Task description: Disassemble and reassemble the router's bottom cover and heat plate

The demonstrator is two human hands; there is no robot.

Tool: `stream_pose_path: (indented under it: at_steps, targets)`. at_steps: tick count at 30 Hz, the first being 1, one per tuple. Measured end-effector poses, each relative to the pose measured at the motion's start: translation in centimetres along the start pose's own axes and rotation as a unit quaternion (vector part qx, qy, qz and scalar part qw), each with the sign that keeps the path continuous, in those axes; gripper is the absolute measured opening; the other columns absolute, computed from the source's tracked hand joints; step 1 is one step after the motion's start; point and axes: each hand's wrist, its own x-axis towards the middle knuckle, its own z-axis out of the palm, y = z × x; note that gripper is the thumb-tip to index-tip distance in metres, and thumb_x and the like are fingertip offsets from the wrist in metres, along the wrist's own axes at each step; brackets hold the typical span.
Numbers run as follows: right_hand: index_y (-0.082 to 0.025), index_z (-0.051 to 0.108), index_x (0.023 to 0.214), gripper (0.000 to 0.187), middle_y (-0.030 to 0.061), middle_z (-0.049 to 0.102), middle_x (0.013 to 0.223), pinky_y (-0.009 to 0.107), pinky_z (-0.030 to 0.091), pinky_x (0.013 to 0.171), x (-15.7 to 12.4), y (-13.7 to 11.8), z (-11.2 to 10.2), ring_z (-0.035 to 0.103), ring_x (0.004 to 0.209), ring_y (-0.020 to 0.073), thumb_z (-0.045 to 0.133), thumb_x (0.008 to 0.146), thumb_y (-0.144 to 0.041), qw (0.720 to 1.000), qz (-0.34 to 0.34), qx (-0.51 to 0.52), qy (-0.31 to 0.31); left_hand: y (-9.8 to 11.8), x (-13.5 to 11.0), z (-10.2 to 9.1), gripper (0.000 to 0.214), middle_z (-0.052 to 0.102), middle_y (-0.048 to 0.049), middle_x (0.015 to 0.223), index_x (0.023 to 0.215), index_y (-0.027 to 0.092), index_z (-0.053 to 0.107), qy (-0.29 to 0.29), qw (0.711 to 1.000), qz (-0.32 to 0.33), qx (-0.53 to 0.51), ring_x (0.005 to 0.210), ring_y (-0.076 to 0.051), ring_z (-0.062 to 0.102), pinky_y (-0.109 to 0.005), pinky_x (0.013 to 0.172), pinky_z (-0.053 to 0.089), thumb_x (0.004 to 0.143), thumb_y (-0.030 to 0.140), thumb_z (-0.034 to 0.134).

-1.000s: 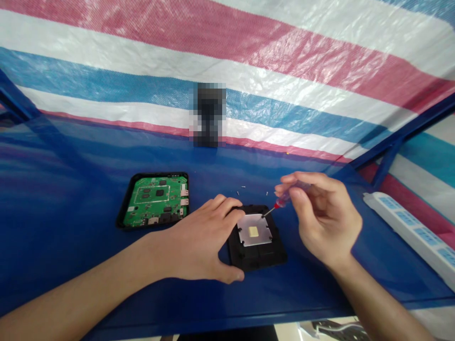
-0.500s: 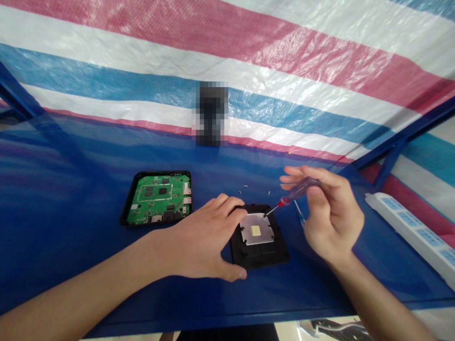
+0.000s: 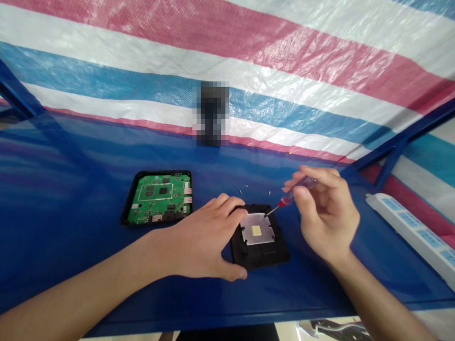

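A black plastic cover (image 3: 263,259) lies flat on the blue table, bearing a silver metal plate (image 3: 265,238) with a pale yellow square pad (image 3: 256,230). My left hand (image 3: 209,237) holds the cover along its left side, fingers over the far left corner and thumb by the near edge. My right hand (image 3: 329,213) is closed around the clear purple-tinted handle of a screwdriver (image 3: 293,191). The screwdriver leans, its tip at the plate's far right corner; the screw under it is too small to make out.
To the left, a black case (image 3: 125,213) holds a green circuit board (image 3: 156,194). Several small screws, one (image 3: 246,186) among them, lie beyond the cover. At right is a white power strip (image 3: 408,227). A blurred dark object (image 3: 212,113) stands before the striped sheet (image 3: 142,85).
My right hand has turned and shifted slightly left, its thumb moving along the screwdriver handle. A thin tool beside it is now hidden. The left hand and cover stay put.
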Motion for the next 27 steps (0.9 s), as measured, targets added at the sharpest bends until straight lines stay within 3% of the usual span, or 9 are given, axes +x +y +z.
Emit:
stream_pose_path:
  at_steps: [4, 10, 14, 18, 27]
  targets:
    - [-0.033, 0.065, 0.124, 0.037, 0.0038, 0.063, 0.102, 0.036, 0.059, 0.066, -0.05, 0.21, -0.08, 0.068, 0.079, 0.0186, 0.066, 0.091, -0.017, 0.999, -0.007, -0.040, 0.018, -0.06, -0.01, -0.01, 0.072, 0.049, -0.0146, 0.143, 0.129, 0.016, 0.056, 0.002, 1.000, 0.003, -0.002, 0.132, -0.034, 0.044, -0.047, 0.112, 0.040, 0.072, 0.054, 0.079]
    - [-0.036, 0.067, 0.124, 0.040, 0.0032, 0.065, 0.098, 0.036, 0.057, 0.061, 0.20, -0.17, -0.44, 0.066, 0.072, 0.0175, 0.066, 0.090, -0.014, 0.997, -0.047, -0.013, 0.054, -0.23, 0.04, -0.03, 0.075, 0.049, -0.0158, 0.144, 0.132, 0.013, 0.054, -0.005, 1.000, 0.002, -0.005, 0.133, -0.035, 0.044, -0.046, 0.112, 0.040, 0.074, 0.054, 0.078]
    - [-0.033, 0.066, 0.126, 0.043, 0.0039, 0.065, 0.096, 0.033, 0.056, 0.053, 0.18, -0.41, -0.69, 0.066, 0.072, 0.0176, 0.066, 0.088, -0.012, 0.997, -0.072, 0.027, 0.015, -0.36, 0.03, 0.05, 0.078, 0.049, -0.0146, 0.144, 0.133, 0.014, 0.053, 0.002, 1.000, 0.004, -0.009, 0.133, -0.035, 0.043, -0.046, 0.114, 0.038, 0.072, 0.054, 0.080]
    - [-0.027, 0.067, 0.125, 0.048, 0.0046, 0.069, 0.095, 0.035, 0.058, 0.059, 0.16, -0.57, -0.85, 0.067, 0.075, 0.0187, 0.070, 0.082, -0.005, 0.993, -0.114, 0.021, -0.024, -0.46, -0.01, 0.00, 0.080, 0.049, -0.0154, 0.144, 0.133, 0.012, 0.054, 0.001, 1.000, 0.006, -0.010, 0.133, -0.035, 0.043, -0.046, 0.114, 0.038, 0.071, 0.054, 0.081]
    - [-0.025, 0.068, 0.121, 0.048, 0.0049, 0.070, 0.094, 0.036, 0.057, 0.060, 0.15, -0.65, -0.79, 0.067, 0.074, 0.0195, 0.069, 0.079, -0.001, 0.992, -0.121, 0.024, -0.025, -0.25, -0.03, -0.13, 0.077, 0.049, -0.0144, 0.145, 0.133, 0.013, 0.054, -0.005, 1.000, -0.002, -0.010, 0.134, -0.034, 0.043, -0.045, 0.114, 0.038, 0.072, 0.052, 0.081]
